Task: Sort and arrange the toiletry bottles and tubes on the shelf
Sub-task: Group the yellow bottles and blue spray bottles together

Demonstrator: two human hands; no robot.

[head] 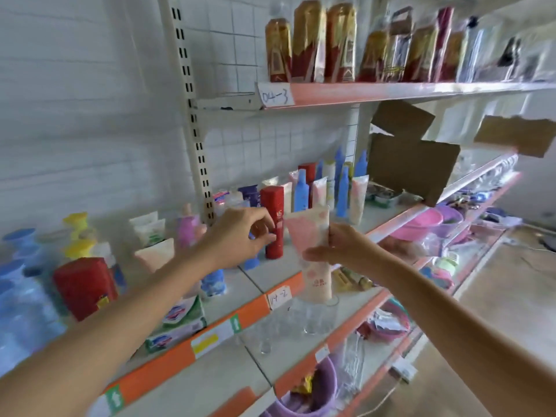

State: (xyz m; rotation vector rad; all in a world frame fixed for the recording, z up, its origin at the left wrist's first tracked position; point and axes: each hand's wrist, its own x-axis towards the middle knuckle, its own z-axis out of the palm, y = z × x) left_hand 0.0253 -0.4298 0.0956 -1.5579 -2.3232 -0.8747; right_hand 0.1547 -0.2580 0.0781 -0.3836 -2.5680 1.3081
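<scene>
Middle shelf (255, 278): bare strip along its orange front edge. Right hand (340, 248) grips a pink tube (310, 236) above that edge. Left hand (237, 236), fingers pinched at the red bottle (273, 218); contact unclear.

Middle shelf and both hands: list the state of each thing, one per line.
Right hand: gripping the pink tube.
Pink tube: held upright off the shelf.
Left hand: fingers at the red bottle.
Red bottle: standing upright.
Cardboard box: flaps open, torn.
</scene>
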